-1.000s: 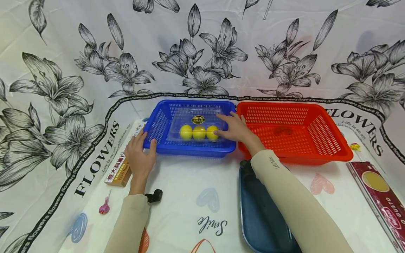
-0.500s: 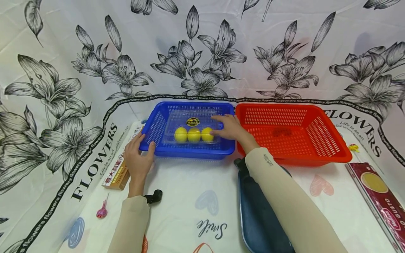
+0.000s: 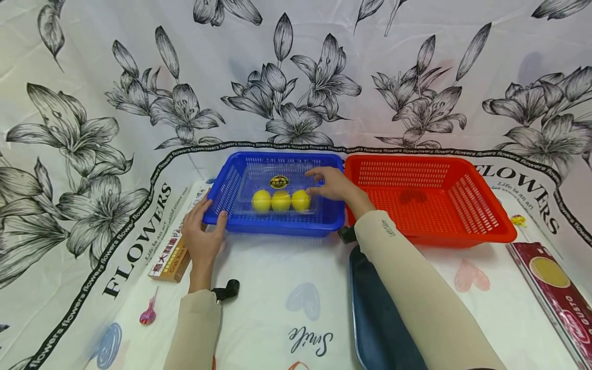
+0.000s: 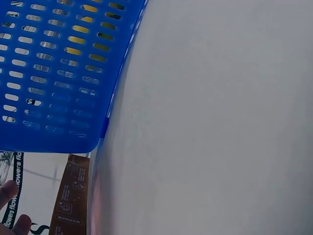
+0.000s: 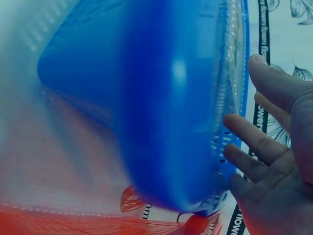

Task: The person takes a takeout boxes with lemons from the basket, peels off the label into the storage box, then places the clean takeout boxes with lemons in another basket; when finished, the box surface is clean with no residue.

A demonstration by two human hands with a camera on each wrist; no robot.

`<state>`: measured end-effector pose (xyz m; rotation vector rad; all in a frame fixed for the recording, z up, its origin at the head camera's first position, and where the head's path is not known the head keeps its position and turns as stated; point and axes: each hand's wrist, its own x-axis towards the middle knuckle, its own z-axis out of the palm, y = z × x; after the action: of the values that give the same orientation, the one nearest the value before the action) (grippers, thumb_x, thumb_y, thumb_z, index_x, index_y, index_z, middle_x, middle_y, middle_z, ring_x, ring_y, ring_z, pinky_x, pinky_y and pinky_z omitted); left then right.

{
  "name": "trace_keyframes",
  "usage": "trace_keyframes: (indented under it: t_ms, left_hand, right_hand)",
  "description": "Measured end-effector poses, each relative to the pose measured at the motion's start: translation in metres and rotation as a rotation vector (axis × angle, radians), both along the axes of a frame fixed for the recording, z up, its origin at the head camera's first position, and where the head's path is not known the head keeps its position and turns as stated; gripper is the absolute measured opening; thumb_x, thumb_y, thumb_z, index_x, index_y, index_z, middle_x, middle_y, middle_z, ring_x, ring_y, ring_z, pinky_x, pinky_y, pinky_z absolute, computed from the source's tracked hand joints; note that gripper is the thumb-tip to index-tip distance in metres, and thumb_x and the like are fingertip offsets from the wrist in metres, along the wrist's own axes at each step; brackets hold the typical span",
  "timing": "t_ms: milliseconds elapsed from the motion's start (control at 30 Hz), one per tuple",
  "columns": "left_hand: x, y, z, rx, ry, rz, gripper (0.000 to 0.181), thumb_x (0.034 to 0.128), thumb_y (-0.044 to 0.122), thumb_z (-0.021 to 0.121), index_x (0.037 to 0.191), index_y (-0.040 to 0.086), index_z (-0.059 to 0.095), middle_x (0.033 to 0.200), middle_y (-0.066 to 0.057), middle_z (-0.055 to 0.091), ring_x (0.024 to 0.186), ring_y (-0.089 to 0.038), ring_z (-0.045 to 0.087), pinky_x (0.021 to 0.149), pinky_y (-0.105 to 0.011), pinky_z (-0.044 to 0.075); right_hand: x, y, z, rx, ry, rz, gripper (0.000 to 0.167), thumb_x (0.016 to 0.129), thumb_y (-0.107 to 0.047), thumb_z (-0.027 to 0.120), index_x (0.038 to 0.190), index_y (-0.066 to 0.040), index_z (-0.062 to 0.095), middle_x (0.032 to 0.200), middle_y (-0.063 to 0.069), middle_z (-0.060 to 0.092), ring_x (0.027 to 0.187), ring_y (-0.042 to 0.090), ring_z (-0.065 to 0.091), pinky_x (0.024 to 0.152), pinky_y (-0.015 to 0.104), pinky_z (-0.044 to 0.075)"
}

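A clear plastic clamshell box (image 3: 279,198) with a black-and-gold label lies inside the blue basket (image 3: 277,227). Three yellow balls or fruits (image 3: 280,201) show along its front. My right hand (image 3: 332,184) hovers at the box's right end, its fingers loosely bent. In the right wrist view those fingers (image 5: 254,139) are spread with nothing between them. My left hand (image 3: 203,234) is at the basket's front left corner, thumb apart from the fingers; whether it touches the rim I cannot tell. Only fingertips (image 4: 22,225) of it show in the left wrist view.
A red basket (image 3: 418,236) stands right of the blue one. A dark blue tray (image 3: 381,313) lies partly under my right sleeve. Left are a pasta box (image 3: 171,259) and a lollipop (image 3: 148,314). Right are a maroon box (image 3: 555,298) and a small yellow wrapped item (image 3: 518,220).
The clear box has shifted a little left inside the blue basket. My right hand has moved slightly left with it, and its fingers are now more bent. My left hand stays at the corner.
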<state>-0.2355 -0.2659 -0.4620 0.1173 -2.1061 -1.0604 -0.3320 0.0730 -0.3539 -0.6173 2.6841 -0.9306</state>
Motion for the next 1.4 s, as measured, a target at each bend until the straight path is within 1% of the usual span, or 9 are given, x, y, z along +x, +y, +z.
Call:
trace_keyframes:
  t_ms: [433, 533, 633, 700, 767, 933, 1033, 1200, 1400]
  left_hand:
    - [0.003, -0.002, -0.003, 0.055, 0.012, -0.012, 0.05, 0.0862, 0.03, 0.078, 0.131, 0.01, 0.069, 0.146, -0.004, 0.061, 0.137, -0.031, 0.049, 0.114, -0.055, 0.03]
    - [0.003, -0.002, -0.003, 0.076, 0.006, -0.012, 0.049, 0.0864, 0.03, 0.079, 0.132, 0.012, 0.069, 0.145, -0.002, 0.062, 0.137, -0.026, 0.049, 0.114, -0.044, 0.036]
    - [0.005, -0.002, -0.003, 0.094, -0.011, -0.012, 0.049, 0.0868, 0.03, 0.079, 0.132, 0.015, 0.069, 0.146, -0.002, 0.061, 0.137, -0.021, 0.049, 0.107, -0.024, 0.042]
    - [0.006, -0.002, -0.004, 0.105, -0.016, -0.016, 0.049, 0.0867, 0.03, 0.079, 0.132, 0.015, 0.069, 0.146, -0.003, 0.061, 0.136, -0.019, 0.049, 0.1, -0.013, 0.044]
    - [0.006, -0.002, -0.004, 0.107, -0.008, -0.024, 0.049, 0.0865, 0.029, 0.079, 0.132, 0.014, 0.069, 0.146, -0.004, 0.061, 0.136, -0.02, 0.049, 0.099, -0.009, 0.042]
    - [0.004, -0.002, -0.005, 0.106, 0.011, -0.038, 0.049, 0.0859, 0.027, 0.08, 0.131, 0.013, 0.07, 0.145, -0.001, 0.061, 0.136, -0.021, 0.05, 0.101, -0.007, 0.039]
    - [0.003, -0.001, -0.005, 0.115, 0.017, -0.048, 0.048, 0.0861, 0.026, 0.08, 0.131, 0.012, 0.07, 0.145, 0.0, 0.061, 0.135, -0.02, 0.05, 0.097, -0.004, 0.042]
    - [0.001, 0.0, -0.004, 0.108, 0.036, -0.055, 0.048, 0.0865, 0.026, 0.079, 0.131, 0.011, 0.07, 0.145, -0.003, 0.061, 0.135, -0.022, 0.05, 0.097, -0.004, 0.042]
    - [-0.001, 0.001, -0.004, 0.102, 0.052, -0.051, 0.048, 0.0852, 0.024, 0.08, 0.13, 0.011, 0.07, 0.144, -0.006, 0.062, 0.132, -0.026, 0.051, 0.1, -0.009, 0.04]
  right_hand:
    - [-0.009, -0.007, 0.002, -0.085, -0.122, 0.003, 0.054, 0.097, -0.026, 0.071, 0.147, -0.019, 0.055, 0.145, 0.018, 0.058, 0.136, 0.035, 0.054, 0.113, 0.054, 0.045]
    - [-0.012, -0.008, 0.002, -0.092, -0.121, 0.009, 0.051, 0.097, -0.027, 0.071, 0.145, -0.019, 0.057, 0.144, 0.019, 0.059, 0.133, 0.036, 0.056, 0.112, 0.055, 0.045]
    - [-0.015, -0.01, 0.001, -0.089, -0.118, 0.017, 0.05, 0.096, -0.026, 0.071, 0.144, -0.018, 0.058, 0.142, 0.019, 0.06, 0.132, 0.036, 0.057, 0.112, 0.055, 0.045]
    - [-0.017, -0.011, 0.001, -0.081, -0.112, 0.021, 0.05, 0.096, -0.026, 0.072, 0.143, -0.018, 0.059, 0.141, 0.018, 0.062, 0.131, 0.036, 0.058, 0.112, 0.054, 0.046]
    - [-0.019, -0.012, 0.0, -0.077, -0.104, 0.021, 0.049, 0.095, -0.026, 0.073, 0.142, -0.018, 0.06, 0.138, 0.017, 0.064, 0.129, 0.035, 0.059, 0.111, 0.053, 0.047]
    - [-0.023, -0.013, -0.002, -0.085, -0.086, 0.022, 0.048, 0.094, -0.025, 0.075, 0.14, -0.018, 0.062, 0.134, 0.016, 0.066, 0.127, 0.034, 0.059, 0.109, 0.052, 0.048]
    - [-0.025, -0.013, -0.004, -0.09, -0.084, 0.02, 0.049, 0.094, -0.025, 0.075, 0.141, -0.015, 0.061, 0.133, 0.015, 0.067, 0.128, 0.034, 0.058, 0.109, 0.052, 0.048]
    - [-0.029, -0.012, -0.004, -0.115, -0.064, 0.001, 0.046, 0.094, -0.025, 0.075, 0.137, -0.016, 0.064, 0.129, 0.014, 0.068, 0.124, 0.033, 0.06, 0.107, 0.051, 0.05]
    - [-0.032, -0.012, -0.007, -0.177, -0.063, -0.028, 0.043, 0.094, -0.028, 0.074, 0.136, -0.018, 0.066, 0.142, 0.013, 0.06, 0.13, 0.032, 0.056, 0.108, 0.052, 0.049]
